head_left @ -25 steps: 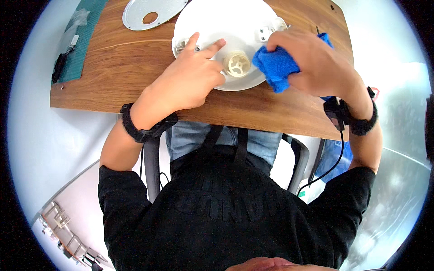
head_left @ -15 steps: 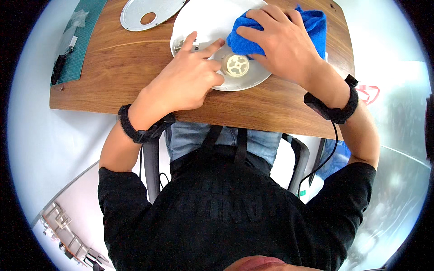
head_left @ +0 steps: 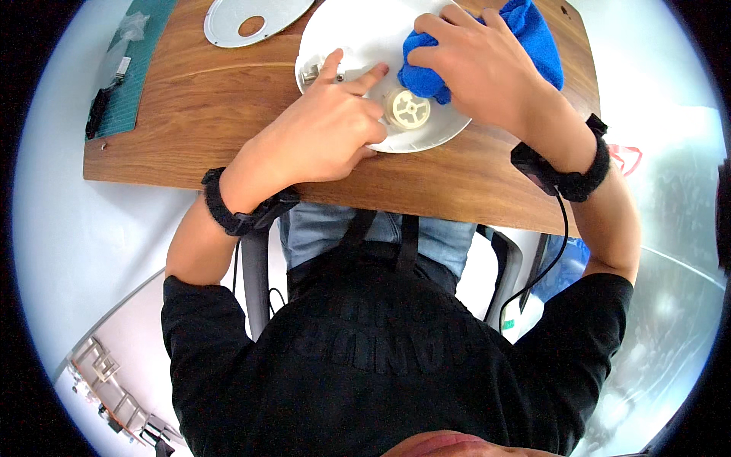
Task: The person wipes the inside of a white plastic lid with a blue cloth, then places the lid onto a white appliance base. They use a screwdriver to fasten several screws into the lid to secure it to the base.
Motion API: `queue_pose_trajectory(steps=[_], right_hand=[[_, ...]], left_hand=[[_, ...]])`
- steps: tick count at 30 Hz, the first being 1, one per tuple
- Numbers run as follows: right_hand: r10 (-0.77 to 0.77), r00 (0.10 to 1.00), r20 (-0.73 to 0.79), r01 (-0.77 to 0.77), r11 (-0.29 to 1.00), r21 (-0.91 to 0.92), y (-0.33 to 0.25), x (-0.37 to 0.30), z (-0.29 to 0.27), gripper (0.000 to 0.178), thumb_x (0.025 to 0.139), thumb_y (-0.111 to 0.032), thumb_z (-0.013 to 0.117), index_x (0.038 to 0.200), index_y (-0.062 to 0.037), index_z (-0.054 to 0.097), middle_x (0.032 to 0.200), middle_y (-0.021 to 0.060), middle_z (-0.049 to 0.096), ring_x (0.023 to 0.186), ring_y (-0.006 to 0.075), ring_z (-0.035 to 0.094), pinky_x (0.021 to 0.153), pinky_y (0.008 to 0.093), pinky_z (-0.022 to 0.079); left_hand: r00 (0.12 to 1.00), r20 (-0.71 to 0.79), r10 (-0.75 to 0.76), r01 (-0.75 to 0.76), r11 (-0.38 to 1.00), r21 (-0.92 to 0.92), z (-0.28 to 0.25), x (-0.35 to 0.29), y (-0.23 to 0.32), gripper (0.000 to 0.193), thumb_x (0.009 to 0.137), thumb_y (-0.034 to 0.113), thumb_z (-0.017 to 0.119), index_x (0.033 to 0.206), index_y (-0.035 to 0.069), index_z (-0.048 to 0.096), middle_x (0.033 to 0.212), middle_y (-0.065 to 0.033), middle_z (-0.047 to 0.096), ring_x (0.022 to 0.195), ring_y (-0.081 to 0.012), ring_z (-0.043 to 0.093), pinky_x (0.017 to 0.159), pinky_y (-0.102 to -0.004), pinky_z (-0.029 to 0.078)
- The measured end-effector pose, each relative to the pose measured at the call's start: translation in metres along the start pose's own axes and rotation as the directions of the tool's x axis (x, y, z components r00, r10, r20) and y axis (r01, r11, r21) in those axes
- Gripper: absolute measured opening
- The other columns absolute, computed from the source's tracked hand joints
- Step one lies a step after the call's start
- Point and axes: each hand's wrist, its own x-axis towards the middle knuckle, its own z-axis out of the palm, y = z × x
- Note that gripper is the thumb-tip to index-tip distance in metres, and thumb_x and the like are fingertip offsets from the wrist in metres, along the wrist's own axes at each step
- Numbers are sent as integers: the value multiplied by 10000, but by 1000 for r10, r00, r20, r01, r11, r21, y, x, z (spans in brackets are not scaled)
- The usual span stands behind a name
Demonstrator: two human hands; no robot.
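A white round shallow housing lies on the wooden table in front of me. Inside it are a cream spoked round part and, by the left wall, a small metal fitting. My left hand grips the housing's near-left rim, two fingers stretched over the inside and the others curled at the edge. Bunched under my right hand is a blue cloth, pressed against the right side of the housing. The right fingertips are partly hidden in the cloth's folds.
A flat white disc with a round hole lies at the far left of the wooden table. At the left edge, a green cutting mat carries a black tool and clear plastic. A black cable hangs from my right wristband.
The housing has shifted slightly to the right, and my left hand with it. My right hand has moved the blue cloth a little to the right.
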Motion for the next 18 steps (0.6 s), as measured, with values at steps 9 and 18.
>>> queue_pose_trajectory(steps=[9,18], right_hand=[[158,987,24,-157,987,-41,4,29,-11,195,826,-152,699,989,-45,698,1015,138,684,1006,327,646,784,482,504],[134,991,28,-136,980,147,15,39,21,481,776,-152,772,1246,-122,671,1003,144,749,1026,349,715,814,498,596]], left_hand=[[1000,-13,16,-17,998,-68,-2,1,-5,120,744,46,768,686,67,665,837,-103,658,1371,-302,541,1192,-724,225],[1000,-14,22,-24,986,-163,-11,0,-14,147,748,98,809,757,69,665,926,-93,651,1365,-293,546,1177,-712,262]])
